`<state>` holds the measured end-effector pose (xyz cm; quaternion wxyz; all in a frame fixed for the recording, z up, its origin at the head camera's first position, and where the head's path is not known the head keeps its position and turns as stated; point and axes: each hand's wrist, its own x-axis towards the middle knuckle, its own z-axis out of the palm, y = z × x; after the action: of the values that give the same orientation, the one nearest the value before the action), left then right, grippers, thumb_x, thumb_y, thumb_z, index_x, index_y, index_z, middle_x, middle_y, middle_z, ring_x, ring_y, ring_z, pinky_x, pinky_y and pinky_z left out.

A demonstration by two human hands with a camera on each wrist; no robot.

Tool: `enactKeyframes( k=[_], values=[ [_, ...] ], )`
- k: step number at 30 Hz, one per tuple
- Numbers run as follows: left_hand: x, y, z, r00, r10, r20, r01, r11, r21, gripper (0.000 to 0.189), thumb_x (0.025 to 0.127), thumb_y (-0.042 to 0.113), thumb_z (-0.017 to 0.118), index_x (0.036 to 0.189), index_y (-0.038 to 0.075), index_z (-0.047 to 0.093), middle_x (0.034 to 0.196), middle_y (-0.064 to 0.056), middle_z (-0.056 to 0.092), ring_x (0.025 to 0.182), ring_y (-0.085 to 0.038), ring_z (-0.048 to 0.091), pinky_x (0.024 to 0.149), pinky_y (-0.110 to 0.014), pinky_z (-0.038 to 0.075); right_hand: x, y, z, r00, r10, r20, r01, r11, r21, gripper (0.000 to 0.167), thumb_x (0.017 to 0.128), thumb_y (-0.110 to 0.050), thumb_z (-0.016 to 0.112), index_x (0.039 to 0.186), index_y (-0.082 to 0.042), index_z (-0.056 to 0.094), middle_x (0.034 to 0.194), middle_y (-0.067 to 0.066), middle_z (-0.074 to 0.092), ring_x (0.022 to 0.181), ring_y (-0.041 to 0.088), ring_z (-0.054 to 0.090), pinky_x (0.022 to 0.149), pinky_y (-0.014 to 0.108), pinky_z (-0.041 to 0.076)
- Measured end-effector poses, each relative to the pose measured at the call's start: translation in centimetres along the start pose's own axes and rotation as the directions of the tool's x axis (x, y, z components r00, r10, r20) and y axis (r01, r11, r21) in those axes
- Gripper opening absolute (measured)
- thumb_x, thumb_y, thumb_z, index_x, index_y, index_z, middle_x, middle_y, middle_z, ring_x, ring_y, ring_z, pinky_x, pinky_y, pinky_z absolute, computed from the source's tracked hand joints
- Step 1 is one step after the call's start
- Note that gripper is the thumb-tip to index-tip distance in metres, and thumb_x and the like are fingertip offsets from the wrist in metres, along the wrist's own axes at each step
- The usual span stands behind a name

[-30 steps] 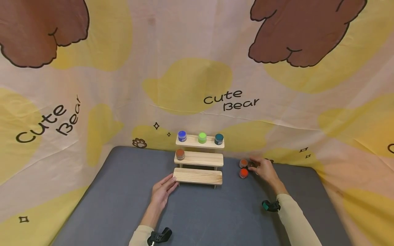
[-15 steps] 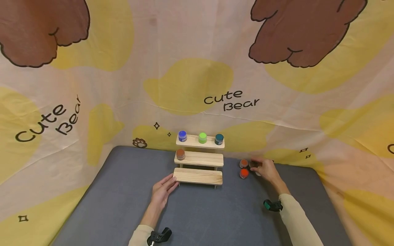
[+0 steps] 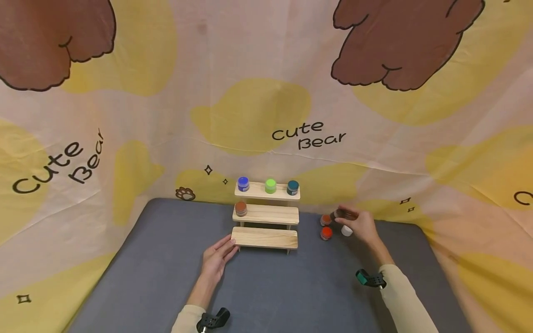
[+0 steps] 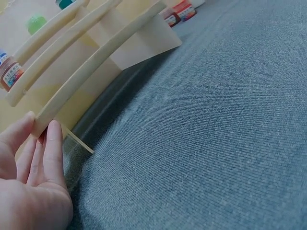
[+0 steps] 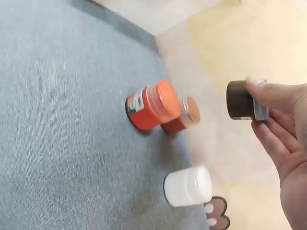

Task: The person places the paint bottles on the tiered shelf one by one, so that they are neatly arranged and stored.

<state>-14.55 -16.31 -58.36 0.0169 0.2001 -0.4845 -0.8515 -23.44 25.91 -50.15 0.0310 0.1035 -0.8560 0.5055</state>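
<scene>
A three-tier wooden display stand (image 3: 266,237) stands on the table. My left hand (image 3: 214,261) pinches the left end of its lowest tier; in the left wrist view the thumb lies above the board and fingers beneath. My right hand (image 3: 361,226) holds a dark paint jar (image 5: 241,100) between thumb and fingers, raised off the table. Near it stand an orange-red jar (image 5: 152,105), a brownish-orange jar (image 5: 190,111) and a white jar (image 5: 188,187). Blue (image 3: 243,184), light green (image 3: 270,186) and dark teal (image 3: 293,187) jars sit on the top tier, a brown jar (image 3: 240,208) on the middle one.
A grey cloth-covered table (image 3: 275,291) lies under everything. Behind it hangs a printed fabric backdrop (image 3: 250,115) with bears and lettering, close behind the stand and the right-hand jars.
My right hand has lifted the dark jar from among the others, and the white jar now shows beside it. My left hand stays on the lowest tier. The head view shifts slightly.
</scene>
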Motion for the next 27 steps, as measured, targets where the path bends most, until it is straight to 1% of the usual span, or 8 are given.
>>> enactKeyframes(
  k=[4,9,11,13,16,17,22,27],
  values=[
    [0.1,-0.2,0.0,1.0,0.002,0.001,-0.002,1.0,0.006,0.053,0.087,-0.003,0.07,0.133,-0.016,0.049,0.123,-0.025,0.062,0.092,-0.02,0.071,0.09,-0.034,0.059,-0.3,-0.8,0.5,1.0,-0.002,-0.012,0.003,0.998,0.056,0.053,0.083,-0.012,0.08,0.129,0.004,0.061,0.124,0.022,0.064,0.11,0.026,0.065,0.082,0.013,0.057],
    [0.2,-0.1,-0.1,1.0,-0.004,-0.02,0.005,1.0,0.02,0.051,0.087,-0.002,0.071,0.132,-0.014,0.051,0.124,-0.024,0.061,0.093,-0.018,0.07,0.09,-0.033,0.059,-0.3,-2.1,1.8,0.999,-0.045,-0.016,0.046,0.995,0.085,0.053,0.084,-0.012,0.078,0.13,0.005,0.059,0.125,0.023,0.063,0.113,0.033,0.063,0.087,0.015,0.056],
    [0.3,-0.1,0.0,1.0,-0.012,-0.022,0.013,1.0,0.022,0.051,0.087,-0.001,0.072,0.132,-0.013,0.052,0.124,-0.023,0.062,0.093,-0.018,0.07,0.091,-0.033,0.059,-0.4,-3.4,2.1,0.998,-0.061,-0.008,0.061,0.994,0.089,0.051,0.084,-0.008,0.078,0.129,0.006,0.06,0.125,0.024,0.063,0.113,0.036,0.062,0.091,0.024,0.057],
    [0.3,-0.1,0.0,1.0,-0.018,-0.023,0.018,1.0,0.023,0.05,0.087,-0.001,0.072,0.132,-0.013,0.052,0.122,-0.021,0.062,0.094,-0.017,0.07,0.091,-0.033,0.059,-0.5,-4.8,2.5,0.997,-0.082,0.006,0.081,0.992,0.092,0.049,0.083,-0.003,0.077,0.128,0.008,0.06,0.122,0.025,0.063,0.111,0.039,0.062,0.094,0.036,0.057],
    [0.3,-0.2,0.0,0.999,-0.024,-0.025,0.024,0.999,0.021,0.05,0.087,-0.002,0.071,0.132,-0.013,0.052,0.122,-0.021,0.063,0.093,-0.017,0.07,0.091,-0.033,0.059,-0.8,-6.7,3.0,0.993,-0.11,0.036,0.106,0.99,0.089,0.047,0.082,0.004,0.076,0.126,0.01,0.06,0.121,0.029,0.062,0.109,0.043,0.062,0.093,0.051,0.055],
    [0.3,-0.1,0.0,0.999,-0.023,-0.025,0.024,0.999,0.024,0.05,0.088,-0.002,0.071,0.132,-0.013,0.052,0.122,-0.021,0.062,0.093,-0.017,0.07,0.091,-0.033,0.059,-0.8,-7.0,3.2,0.992,-0.117,0.044,0.114,0.99,0.083,0.047,0.081,0.005,0.076,0.126,0.011,0.06,0.12,0.029,0.062,0.109,0.043,0.062,0.093,0.053,0.055],
    [0.0,0.0,0.1,0.999,-0.029,-0.026,0.03,0.999,0.013,0.051,0.087,-0.001,0.071,0.133,-0.013,0.052,0.121,-0.02,0.063,0.093,-0.018,0.07,0.09,-0.033,0.059,-0.8,-7.8,4.0,0.989,-0.135,0.06,0.13,0.988,0.082,0.047,0.081,0.005,0.076,0.124,0.012,0.061,0.122,0.03,0.061,0.11,0.044,0.061,0.095,0.056,0.053],
    [-0.2,0.2,0.2,1.0,-0.016,-0.022,0.016,1.0,0.013,0.052,0.088,-0.002,0.07,0.133,-0.015,0.049,0.116,-0.018,0.066,0.092,-0.017,0.07,0.089,-0.033,0.059,-0.1,-6.8,5.3,0.986,-0.158,0.049,0.153,0.983,0.101,0.049,0.079,0.003,0.078,0.125,0.008,0.062,0.123,0.027,0.062,0.11,0.041,0.061,0.095,0.054,0.054]
  ],
)
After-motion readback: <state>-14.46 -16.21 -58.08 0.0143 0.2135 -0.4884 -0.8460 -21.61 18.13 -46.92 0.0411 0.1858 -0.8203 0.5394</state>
